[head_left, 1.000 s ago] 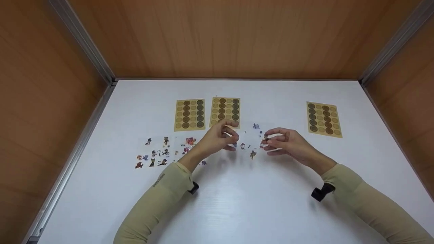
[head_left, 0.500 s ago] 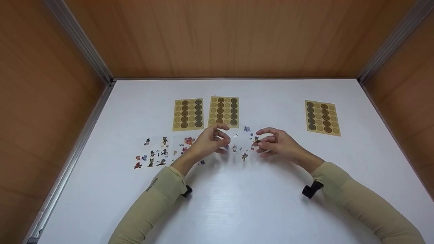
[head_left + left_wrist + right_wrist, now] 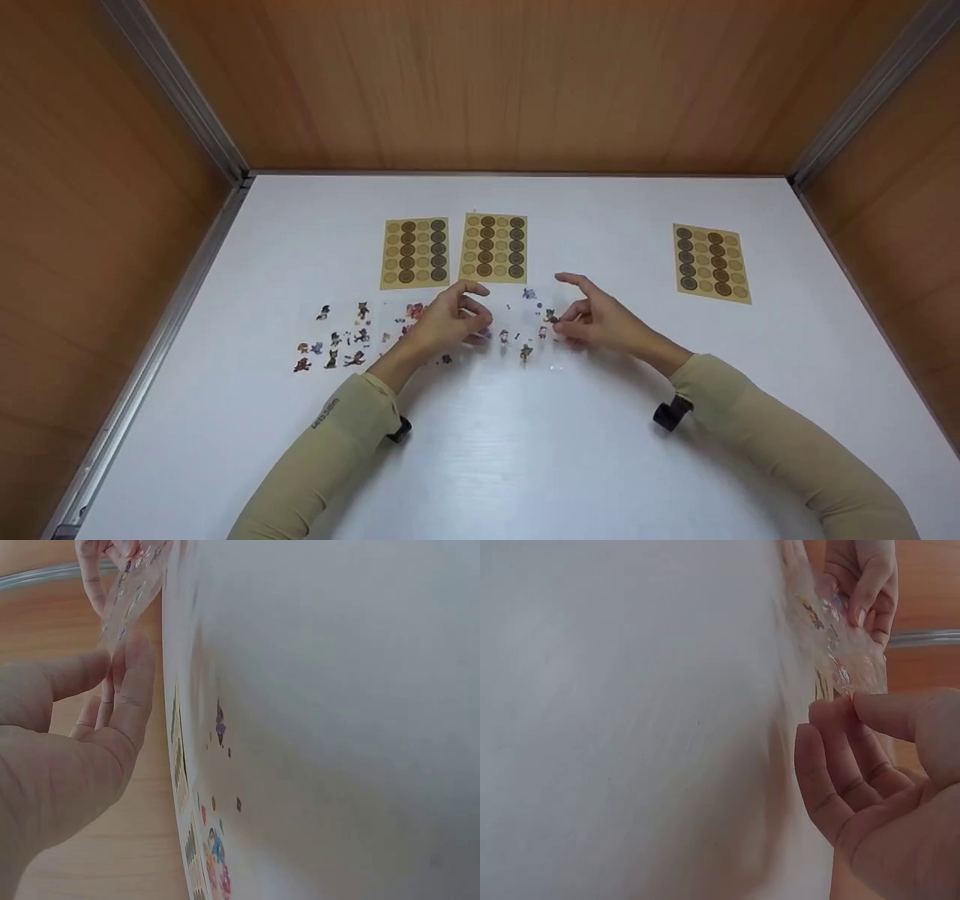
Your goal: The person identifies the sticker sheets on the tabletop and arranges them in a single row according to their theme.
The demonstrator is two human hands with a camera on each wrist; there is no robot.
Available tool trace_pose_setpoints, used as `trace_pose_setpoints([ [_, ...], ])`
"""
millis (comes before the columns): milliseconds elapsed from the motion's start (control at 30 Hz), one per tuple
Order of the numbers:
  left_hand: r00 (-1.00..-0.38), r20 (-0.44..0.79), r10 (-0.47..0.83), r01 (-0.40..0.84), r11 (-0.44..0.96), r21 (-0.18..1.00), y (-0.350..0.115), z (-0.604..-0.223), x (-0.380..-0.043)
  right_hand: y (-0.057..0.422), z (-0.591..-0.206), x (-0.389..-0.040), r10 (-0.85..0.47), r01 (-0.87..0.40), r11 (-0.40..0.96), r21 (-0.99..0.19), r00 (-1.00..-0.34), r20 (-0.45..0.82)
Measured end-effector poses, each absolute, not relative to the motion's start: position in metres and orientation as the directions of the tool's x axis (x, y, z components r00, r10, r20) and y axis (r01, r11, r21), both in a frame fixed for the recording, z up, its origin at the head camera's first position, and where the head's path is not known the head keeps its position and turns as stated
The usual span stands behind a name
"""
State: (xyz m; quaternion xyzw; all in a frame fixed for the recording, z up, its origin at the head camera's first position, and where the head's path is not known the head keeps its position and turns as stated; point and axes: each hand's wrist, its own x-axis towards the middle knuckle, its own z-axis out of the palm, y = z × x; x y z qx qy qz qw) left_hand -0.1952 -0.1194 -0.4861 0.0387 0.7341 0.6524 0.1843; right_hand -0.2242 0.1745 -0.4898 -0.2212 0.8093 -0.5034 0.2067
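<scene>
A clear sticker sheet (image 3: 526, 352) printed with small colourful cartoon figures is held up between both hands over the white table. My left hand (image 3: 456, 319) pinches its left edge between thumb and fingers. At the opposite edge, my right hand (image 3: 604, 319) pinches it with the thumb against the fingers, while the index finger sticks out away from the sheet. In the right wrist view the film (image 3: 840, 652) looks slightly wrinkled and shiny, stretching between the two hands. Below and left of my left hand lie more clear sticker sheets (image 3: 334, 337), one partly hidden by that hand.
Two gold sheets of round coin-like stickers, a left one (image 3: 415, 253) and a middle one (image 3: 493, 247), lie behind the hands. Another gold sheet (image 3: 712, 262) lies far right. Wooden panels (image 3: 480, 90) with metal edging surround the table's back and sides.
Both hands have shifted left and slightly nearer, carrying the clear sticker sheet along. My right index finger has lifted and straightened. The sheets on the table stay put.
</scene>
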Motion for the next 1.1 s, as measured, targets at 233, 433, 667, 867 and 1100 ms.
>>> trace_pose_setpoints([
  [233,-0.948,-0.213,0.237,-0.138,0.296,0.945,-0.121,-0.492,-0.195,0.165,-0.491,-0.226,-0.621,-0.382,0.516,-0.767,-0.783,-0.028],
  [433,-0.965,-0.149,0.214,-0.04,0.442,0.896,-0.12,-0.495,-0.195,0.16,-0.493,-0.226,-0.636,-0.453,0.58,-0.678,-0.771,-0.028],
  [667,-0.97,-0.108,0.217,0.035,0.566,0.824,-0.12,-0.493,-0.196,0.159,-0.494,-0.224,-0.646,-0.503,0.627,-0.595,-0.763,-0.035],
  [867,-0.965,-0.136,0.222,0.018,0.577,0.816,-0.121,-0.493,-0.198,0.159,-0.49,-0.219,-0.641,-0.535,0.699,-0.475,-0.763,-0.085],
  [1100,-0.963,-0.15,0.225,0.007,0.577,0.817,-0.124,-0.492,-0.198,0.16,-0.492,-0.22,-0.643,-0.546,0.728,-0.415,-0.755,-0.134],
])
